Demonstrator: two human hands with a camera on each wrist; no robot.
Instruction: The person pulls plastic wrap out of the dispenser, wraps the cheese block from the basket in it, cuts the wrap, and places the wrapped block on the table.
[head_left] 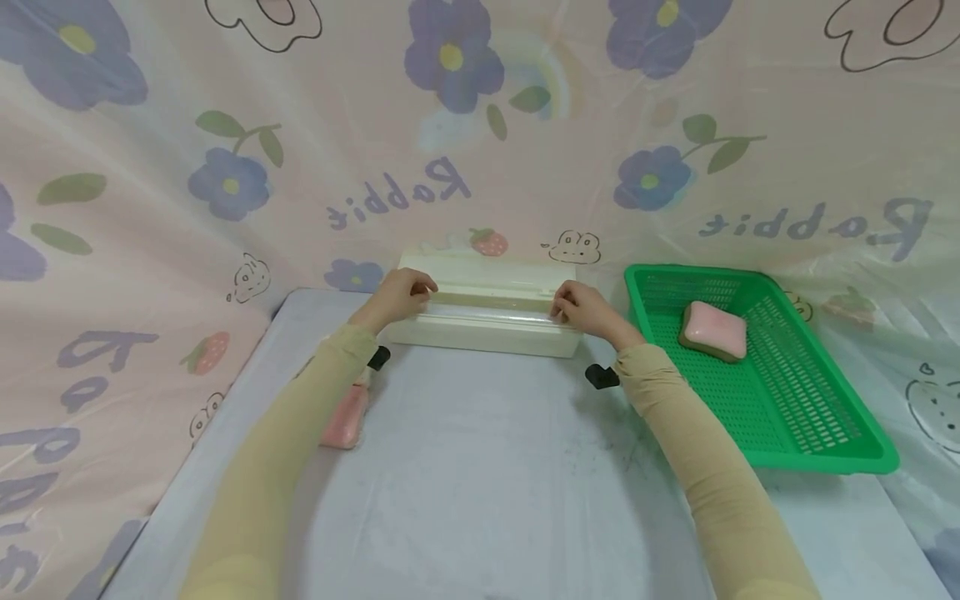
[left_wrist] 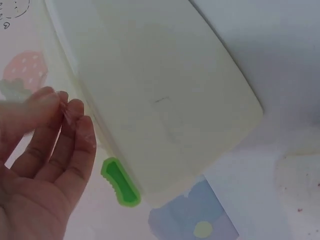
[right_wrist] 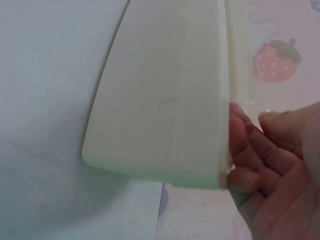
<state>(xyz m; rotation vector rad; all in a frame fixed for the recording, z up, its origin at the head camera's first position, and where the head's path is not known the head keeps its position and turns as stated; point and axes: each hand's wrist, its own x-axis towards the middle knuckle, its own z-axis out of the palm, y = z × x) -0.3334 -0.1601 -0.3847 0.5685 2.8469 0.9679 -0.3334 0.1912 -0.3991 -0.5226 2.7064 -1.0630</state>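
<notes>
A cream cling film dispenser [head_left: 487,337] sits at the far side of the table with its lid [head_left: 487,273] raised. Clear cling film [head_left: 487,313] stretches along its opening. My left hand [head_left: 401,298] is at the left end, and in the left wrist view its thumb and fingertips pinch a crumpled bit of film [left_wrist: 75,117]. At the right end is my right hand [head_left: 585,308], its thumb and fingers curled together at the film's edge. The right wrist view shows those fingers [right_wrist: 245,180] against the dispenser's edge; the film there is hard to make out.
A green basket [head_left: 840,461] at the right holds a pink-and-brown sponge [head_left: 716,331]. Another pink item [head_left: 345,419] lies partly behind my left forearm. A green clip-like piece [left_wrist: 121,182] is on the dispenser's end. A patterned curtain [head_left: 525,183] hangs behind.
</notes>
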